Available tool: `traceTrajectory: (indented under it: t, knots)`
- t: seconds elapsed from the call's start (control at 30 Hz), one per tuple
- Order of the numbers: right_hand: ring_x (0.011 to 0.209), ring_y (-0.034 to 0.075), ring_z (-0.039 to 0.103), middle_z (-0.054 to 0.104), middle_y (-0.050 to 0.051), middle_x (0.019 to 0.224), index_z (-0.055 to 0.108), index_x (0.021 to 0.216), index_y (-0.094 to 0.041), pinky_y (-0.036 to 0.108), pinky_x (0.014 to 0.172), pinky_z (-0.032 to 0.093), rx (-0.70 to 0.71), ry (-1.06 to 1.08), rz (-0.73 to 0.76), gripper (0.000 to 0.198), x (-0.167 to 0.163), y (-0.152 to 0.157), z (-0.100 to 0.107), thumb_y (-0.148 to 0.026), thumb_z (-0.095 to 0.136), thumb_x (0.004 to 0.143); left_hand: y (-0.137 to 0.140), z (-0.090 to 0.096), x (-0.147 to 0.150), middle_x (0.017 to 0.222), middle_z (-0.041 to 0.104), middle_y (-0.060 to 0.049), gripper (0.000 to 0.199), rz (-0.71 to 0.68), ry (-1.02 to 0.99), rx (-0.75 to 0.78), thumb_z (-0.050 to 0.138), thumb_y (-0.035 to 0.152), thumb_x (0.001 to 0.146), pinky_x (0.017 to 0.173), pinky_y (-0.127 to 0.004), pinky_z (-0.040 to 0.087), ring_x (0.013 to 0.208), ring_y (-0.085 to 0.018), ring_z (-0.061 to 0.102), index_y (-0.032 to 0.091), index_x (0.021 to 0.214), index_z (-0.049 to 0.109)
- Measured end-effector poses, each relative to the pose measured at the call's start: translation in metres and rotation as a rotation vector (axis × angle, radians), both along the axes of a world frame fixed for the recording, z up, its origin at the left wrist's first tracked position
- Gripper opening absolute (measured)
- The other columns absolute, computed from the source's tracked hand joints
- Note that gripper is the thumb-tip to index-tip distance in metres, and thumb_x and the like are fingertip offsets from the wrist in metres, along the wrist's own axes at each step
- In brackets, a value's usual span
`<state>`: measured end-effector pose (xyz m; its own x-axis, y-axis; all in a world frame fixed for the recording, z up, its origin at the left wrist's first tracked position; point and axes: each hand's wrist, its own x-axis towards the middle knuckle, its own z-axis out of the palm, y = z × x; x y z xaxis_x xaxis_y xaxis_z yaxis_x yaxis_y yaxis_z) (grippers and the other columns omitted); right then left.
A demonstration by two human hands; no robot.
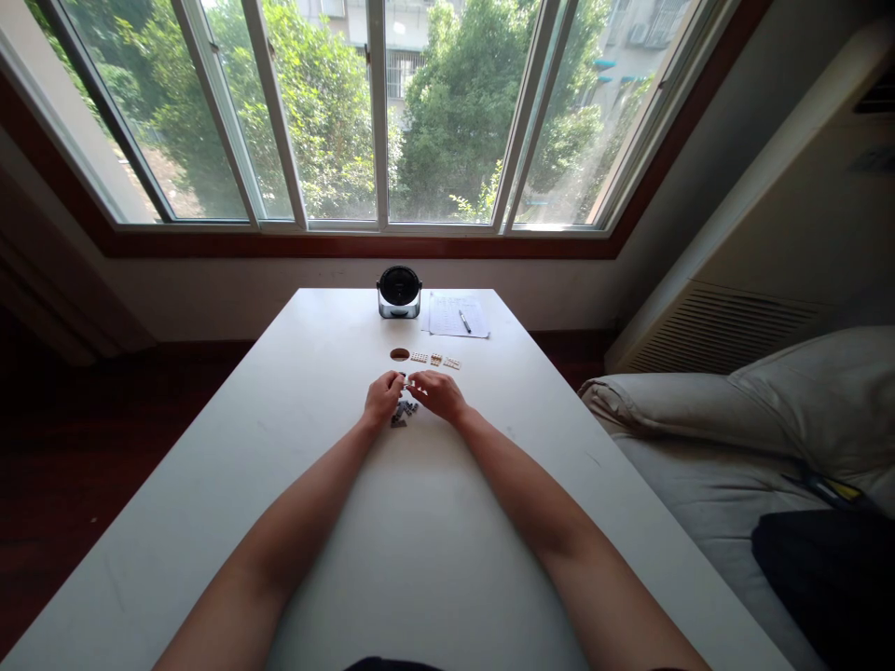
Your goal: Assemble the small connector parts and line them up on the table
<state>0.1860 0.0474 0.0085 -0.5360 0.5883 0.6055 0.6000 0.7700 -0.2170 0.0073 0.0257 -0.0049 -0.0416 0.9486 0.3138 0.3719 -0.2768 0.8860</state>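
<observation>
Both my hands meet over the middle of the white table (419,522), their fingertips nearly touching. My left hand (382,398) is closed, its fingers pinched on something small that I cannot make out. Coming in from the other side, my right hand (437,392) is also closed, thumb and fingers drawn together at the same spot; what they hold is too small to name. Just below and between the hands lies a loose pile of small grey pieces (404,410). Beyond my fingers, several small tan pieces with rows of dots (419,358) lie in a line.
A round brown-rimmed hole (400,354) is in the tabletop. Behind it stands a small black fan-like device (399,291). Papers (447,315) with a pen (464,321) lie at the far right. A beige sofa (685,410) is along the right side, windows at the back.
</observation>
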Motion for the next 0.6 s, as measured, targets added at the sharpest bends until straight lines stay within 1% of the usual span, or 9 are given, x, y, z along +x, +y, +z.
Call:
traceTrajectory:
  t: [0.1,0.17,0.27,0.4,0.53,0.6]
  knots:
    - [0.075,0.015,0.059,0.067,0.004,0.081,0.063,0.090,-0.019,0.026,0.068,0.036,0.052,-0.057,-0.027,0.021,-0.0004,-0.0014,0.0022,-0.033,0.050,0.100,-0.0002,0.0019,0.0004,0.065,0.058,-0.001,0.035,-0.027,-0.006,-0.012,0.047,0.044,0.093,0.058,-0.026,0.045,0.059,-0.014,0.061,0.019,0.071,0.059]
    - [0.073,0.015,0.058,0.066,0.004,0.079,0.063,0.088,-0.019,0.025,0.067,0.035,0.050,-0.059,-0.043,0.024,-0.0005,-0.0015,0.0022,-0.034,0.048,0.101,-0.0010,0.0036,0.0012,0.069,0.060,-0.002,0.034,-0.034,-0.030,-0.009,0.047,0.045,0.092,0.058,-0.027,0.047,0.060,-0.014,0.062,0.019,0.073,0.060]
    - [0.073,0.014,0.059,0.066,0.004,0.079,0.062,0.088,-0.019,0.025,0.067,0.035,0.025,-0.034,-0.071,0.024,0.0001,-0.0002,-0.0003,-0.034,0.049,0.101,-0.0026,0.0058,0.0025,0.075,0.063,-0.003,0.029,-0.020,-0.070,-0.008,0.051,0.044,0.090,0.062,-0.028,0.050,0.063,-0.014,0.064,0.020,0.080,0.062]
    - [0.071,0.014,0.059,0.065,0.004,0.077,0.062,0.087,-0.019,0.024,0.066,0.036,-0.004,-0.009,-0.093,0.025,0.0005,0.0018,-0.0043,-0.035,0.049,0.101,-0.0036,0.0071,0.0033,0.076,0.063,-0.002,0.021,-0.026,-0.095,0.000,0.057,0.041,0.086,0.063,-0.028,0.051,0.065,-0.014,0.065,0.020,0.084,0.064]
    - [0.071,0.015,0.059,0.066,0.004,0.076,0.062,0.087,-0.019,0.024,0.066,0.036,-0.015,0.016,-0.084,0.024,-0.0004,0.0012,-0.0039,-0.034,0.049,0.101,-0.0042,0.0068,0.0034,0.075,0.063,-0.002,0.021,-0.053,-0.099,0.014,0.059,0.041,0.086,0.061,-0.027,0.050,0.065,-0.014,0.065,0.021,0.084,0.065]
    - [0.072,0.015,0.060,0.067,0.003,0.079,0.062,0.094,-0.020,0.025,0.067,0.038,-0.020,0.043,-0.070,0.020,-0.0005,0.0000,-0.0019,-0.034,0.050,0.100,-0.0044,0.0062,0.0033,0.075,0.063,-0.002,0.024,-0.062,-0.097,0.018,0.058,0.043,0.087,0.061,-0.028,0.050,0.065,-0.015,0.065,0.021,0.084,0.065]
